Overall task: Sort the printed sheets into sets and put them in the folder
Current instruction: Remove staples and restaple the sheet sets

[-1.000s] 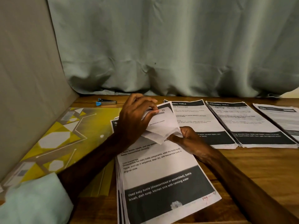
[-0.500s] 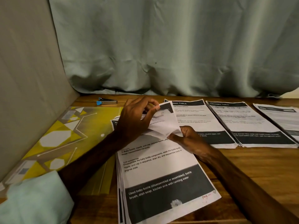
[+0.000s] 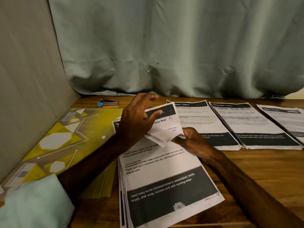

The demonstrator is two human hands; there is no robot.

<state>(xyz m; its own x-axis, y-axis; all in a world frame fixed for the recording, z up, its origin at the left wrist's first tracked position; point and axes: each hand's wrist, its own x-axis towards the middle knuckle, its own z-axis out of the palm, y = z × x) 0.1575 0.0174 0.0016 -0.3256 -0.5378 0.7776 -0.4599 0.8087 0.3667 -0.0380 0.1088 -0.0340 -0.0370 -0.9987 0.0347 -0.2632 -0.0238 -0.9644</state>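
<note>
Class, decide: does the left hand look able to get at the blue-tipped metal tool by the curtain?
Probably yes: the blue-tipped tool lies near the left hand with nothing between them, though that hand holds the folded sheet and would need to release it first.

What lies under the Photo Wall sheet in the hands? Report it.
Beneath the Photo Wall sheet, held by left hand and right hand, lies a stack topped by a baby-bottle page. Its heading is covered; lower pages show only their left edges.
</note>
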